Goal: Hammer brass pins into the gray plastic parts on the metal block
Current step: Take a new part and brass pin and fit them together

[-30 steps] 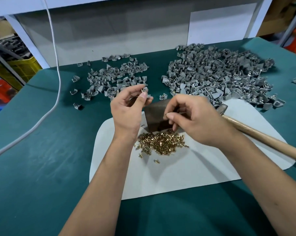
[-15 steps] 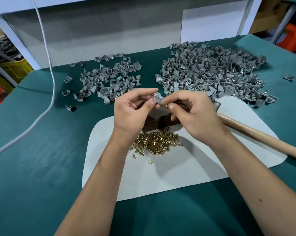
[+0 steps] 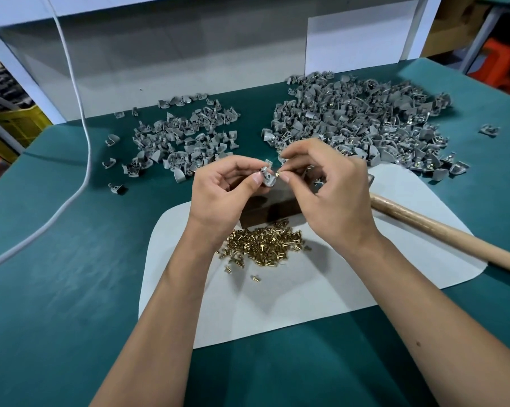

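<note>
My left hand (image 3: 224, 192) pinches a small gray plastic part (image 3: 267, 177) above the dark metal block (image 3: 273, 208). My right hand (image 3: 330, 195) pinches a brass pin (image 3: 278, 173) between thumb and forefinger, its tip right at the part's side. The two hands almost touch over the block, which they partly hide. A heap of loose brass pins (image 3: 262, 245) lies on the white sheet (image 3: 277, 301) just in front of the block. The hammer with its wooden handle (image 3: 441, 233) lies to the right, its head hidden behind my right hand.
Two heaps of gray parts lie on the green tabletop (image 3: 57, 304): a smaller one (image 3: 186, 139) at back left, a larger one (image 3: 359, 121) at back right with brass showing in some. A white cable (image 3: 80, 160) crosses the left side. A white wall panel stands behind.
My hands have come together over the block. The left hand brought the gray part to the centre, and the right hand's pin now sits at the part's side.
</note>
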`<action>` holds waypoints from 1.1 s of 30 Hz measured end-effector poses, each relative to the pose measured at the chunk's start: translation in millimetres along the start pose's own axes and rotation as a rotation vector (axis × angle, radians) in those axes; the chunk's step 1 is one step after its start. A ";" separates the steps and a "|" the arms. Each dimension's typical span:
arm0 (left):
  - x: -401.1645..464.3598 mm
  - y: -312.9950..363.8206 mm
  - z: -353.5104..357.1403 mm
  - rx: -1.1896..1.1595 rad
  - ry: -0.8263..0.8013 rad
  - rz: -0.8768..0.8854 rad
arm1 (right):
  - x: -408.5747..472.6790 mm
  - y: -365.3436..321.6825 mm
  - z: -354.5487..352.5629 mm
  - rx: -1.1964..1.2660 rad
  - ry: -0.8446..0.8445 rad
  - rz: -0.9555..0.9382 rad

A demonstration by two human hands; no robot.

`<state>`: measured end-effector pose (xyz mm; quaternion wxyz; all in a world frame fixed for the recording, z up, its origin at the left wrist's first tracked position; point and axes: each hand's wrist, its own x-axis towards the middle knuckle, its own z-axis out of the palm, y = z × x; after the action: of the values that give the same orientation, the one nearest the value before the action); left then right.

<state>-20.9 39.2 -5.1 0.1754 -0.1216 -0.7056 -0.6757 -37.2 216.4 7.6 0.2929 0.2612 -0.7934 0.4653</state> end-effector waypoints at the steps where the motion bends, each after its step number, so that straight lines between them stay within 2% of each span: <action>1: -0.2 0.2 0.8 -0.002 -0.001 0.003 | -0.2 -0.2 0.1 0.001 0.002 -0.004; 18: 0.3 1.5 6.4 -0.287 0.018 -0.167 | -2.6 -1.0 6.0 0.112 0.002 0.020; 33: -5.0 5.7 9.5 -0.287 0.024 -0.196 | -5.1 -1.1 3.0 -0.013 -0.073 -0.028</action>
<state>-14.9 49.4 -2.2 0.0979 -0.0681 -0.6083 -0.7847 -33.6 214.0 3.4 0.2721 0.2871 -0.8028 0.4461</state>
